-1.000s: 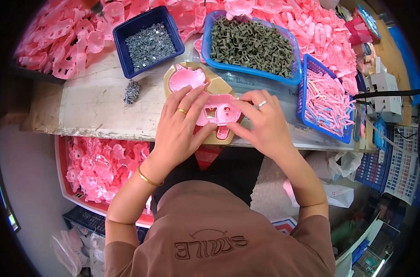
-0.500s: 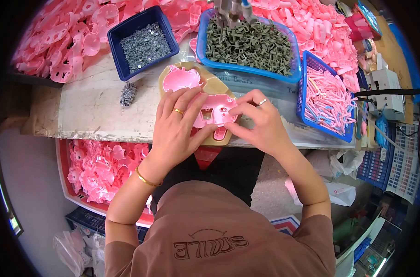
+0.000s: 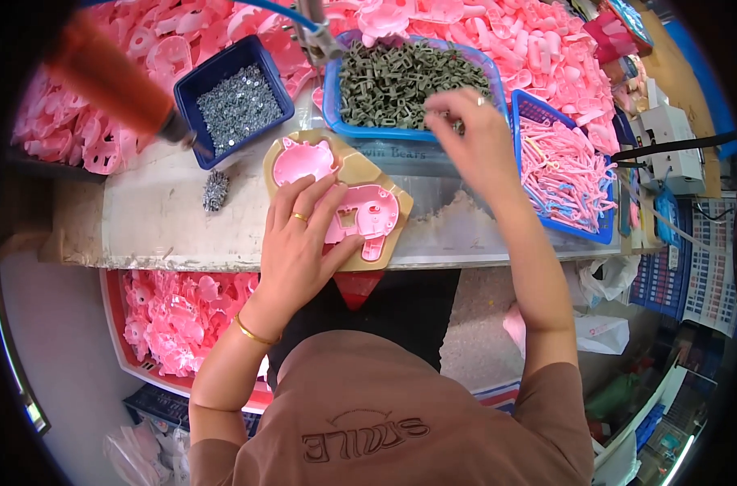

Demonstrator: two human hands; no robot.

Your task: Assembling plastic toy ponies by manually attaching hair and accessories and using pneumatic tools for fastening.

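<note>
Left hand (image 3: pixel 299 236) spread on curved, smooth pink plastic shell (image 3: pixel 376 211), right hand (image 3: pixel 475 134) half-curled above angular dull-green clips (image 3: pixel 397 85), grip unclear

My left hand (image 3: pixel 303 220) lay palm down, its fingers reaching forward, slightly fanned and gently bent, the thumb stretched out to the right. My right hand (image 3: pixel 475 134) was farther forward, turned inward, fingers curved to the left, the thumb just apart from the index finger. Both arms were bent at the elbows, the left forearm (image 3: pixel 243 348) slanting inward, the right forearm (image 3: pixel 538 259) reaching farther out.
</note>
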